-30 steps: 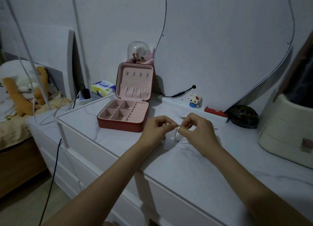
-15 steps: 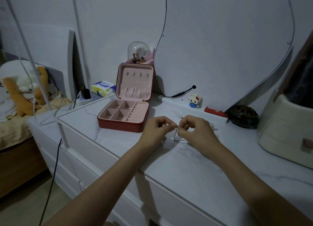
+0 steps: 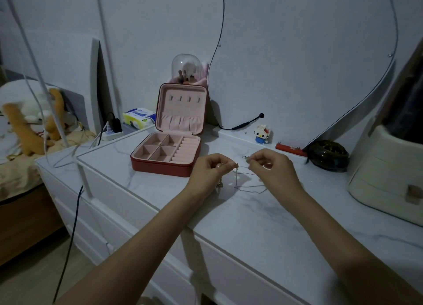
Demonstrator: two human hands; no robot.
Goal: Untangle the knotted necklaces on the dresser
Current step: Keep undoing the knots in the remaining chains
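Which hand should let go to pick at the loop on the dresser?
Right hand, probably: the chain's slack loop lies just under it, while the left hand pinches the end with strands hanging.

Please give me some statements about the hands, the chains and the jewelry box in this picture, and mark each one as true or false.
1. Both hands pinch the thin chains above the dresser top. True: the left hand and the right hand each hold a part.
2. The jewelry box is closed. False: its lid stands open.
3. The compartments of the box hold rings. False: they look empty.
4. The box is to the left of the hands. True.
5. A small block figure stands near the wall. True.
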